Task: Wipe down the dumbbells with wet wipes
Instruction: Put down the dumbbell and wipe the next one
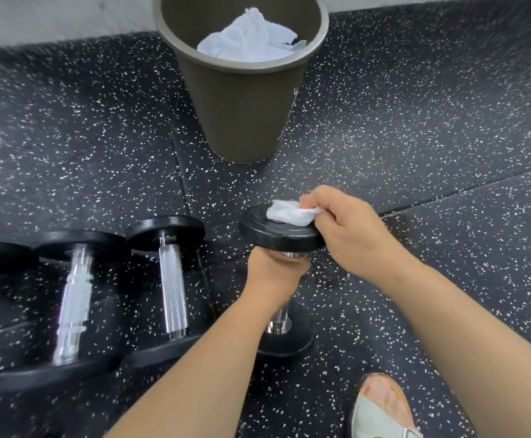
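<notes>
Top plate underway: right hand pinches crumpled white wet wipe, left hand clasps upright black chrome-handled dumbbell; rim probably next.

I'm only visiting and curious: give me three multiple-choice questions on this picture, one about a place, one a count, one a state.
1. Where is the wipe held by the right hand? A) on the top plate of the upright dumbbell B) in the bin C) on a shelf
2. How many other dumbbells lie at the left? A) one B) three C) six
3. The left hand is: A) flat and idle B) gripping the handle C) holding a bottle

Answers: 1 A, the right hand presses it on the black plate; 2 B, three lie side by side; 3 B, fingers wrap the chrome handle under the plate.
</notes>
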Action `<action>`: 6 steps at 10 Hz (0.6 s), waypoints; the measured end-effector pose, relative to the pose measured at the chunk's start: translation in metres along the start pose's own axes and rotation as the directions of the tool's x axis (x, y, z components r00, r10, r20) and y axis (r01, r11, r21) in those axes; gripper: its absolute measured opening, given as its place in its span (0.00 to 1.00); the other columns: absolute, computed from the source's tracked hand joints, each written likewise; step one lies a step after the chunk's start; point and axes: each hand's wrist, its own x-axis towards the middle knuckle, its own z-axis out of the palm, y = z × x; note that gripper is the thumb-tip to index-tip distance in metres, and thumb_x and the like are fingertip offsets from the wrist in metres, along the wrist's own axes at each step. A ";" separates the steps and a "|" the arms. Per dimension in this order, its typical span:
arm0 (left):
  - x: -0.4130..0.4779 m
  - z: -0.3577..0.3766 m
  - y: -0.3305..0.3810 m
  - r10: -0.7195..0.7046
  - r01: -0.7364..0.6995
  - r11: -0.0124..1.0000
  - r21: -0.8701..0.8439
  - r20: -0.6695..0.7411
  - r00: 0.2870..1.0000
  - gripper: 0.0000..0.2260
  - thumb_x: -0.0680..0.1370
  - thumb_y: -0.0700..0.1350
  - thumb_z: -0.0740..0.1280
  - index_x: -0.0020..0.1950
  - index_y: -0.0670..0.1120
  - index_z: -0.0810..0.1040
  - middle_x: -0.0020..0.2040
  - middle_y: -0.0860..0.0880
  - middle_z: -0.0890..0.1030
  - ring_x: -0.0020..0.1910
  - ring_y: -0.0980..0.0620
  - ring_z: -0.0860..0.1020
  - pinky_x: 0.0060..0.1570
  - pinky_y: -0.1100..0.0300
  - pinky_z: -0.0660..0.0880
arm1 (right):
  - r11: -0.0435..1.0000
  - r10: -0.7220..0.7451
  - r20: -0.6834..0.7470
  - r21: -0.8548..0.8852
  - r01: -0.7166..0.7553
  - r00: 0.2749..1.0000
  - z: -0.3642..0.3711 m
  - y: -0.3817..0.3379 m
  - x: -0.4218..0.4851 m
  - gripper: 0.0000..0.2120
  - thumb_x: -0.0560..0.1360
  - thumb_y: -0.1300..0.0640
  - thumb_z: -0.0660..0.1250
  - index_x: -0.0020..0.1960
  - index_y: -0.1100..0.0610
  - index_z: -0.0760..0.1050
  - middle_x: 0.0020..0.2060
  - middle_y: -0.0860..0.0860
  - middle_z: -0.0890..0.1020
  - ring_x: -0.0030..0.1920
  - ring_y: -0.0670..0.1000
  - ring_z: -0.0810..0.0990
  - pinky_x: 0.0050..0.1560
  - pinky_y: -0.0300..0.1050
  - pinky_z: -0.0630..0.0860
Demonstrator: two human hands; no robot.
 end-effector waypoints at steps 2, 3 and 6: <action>-0.001 -0.002 -0.002 0.021 -0.020 1.000 -0.015 0.058 0.998 0.12 0.71 0.36 0.71 0.34 0.47 0.72 0.29 0.52 0.73 0.28 0.56 0.72 0.24 0.73 0.69 | 0.995 0.094 0.117 0.026 -0.097 0.989 -0.016 -0.010 -0.005 0.11 0.74 0.42 0.61 0.44 0.49 0.74 0.51 0.48 0.76 0.56 0.49 0.73 0.50 0.47 0.68; -0.002 -0.002 0.003 0.083 -0.086 0.996 0.027 0.097 0.992 0.04 0.73 0.35 0.69 0.42 0.44 0.79 0.33 0.53 0.76 0.31 0.60 0.75 0.28 0.72 0.70 | 0.985 0.041 0.210 -0.172 -0.004 0.977 -0.012 -0.021 -0.012 0.28 0.68 0.29 0.49 0.57 0.42 0.73 0.58 0.44 0.74 0.64 0.50 0.71 0.59 0.50 0.69; 0.008 -0.003 0.005 -0.051 0.046 0.997 0.066 0.084 0.995 0.14 0.72 0.34 0.68 0.32 0.48 0.70 0.30 0.51 0.72 0.29 0.55 0.71 0.29 0.65 0.69 | 0.970 0.034 0.296 -0.240 0.040 0.955 -0.008 -0.023 0.001 0.34 0.70 0.31 0.43 0.59 0.50 0.74 0.59 0.49 0.77 0.63 0.54 0.73 0.63 0.56 0.69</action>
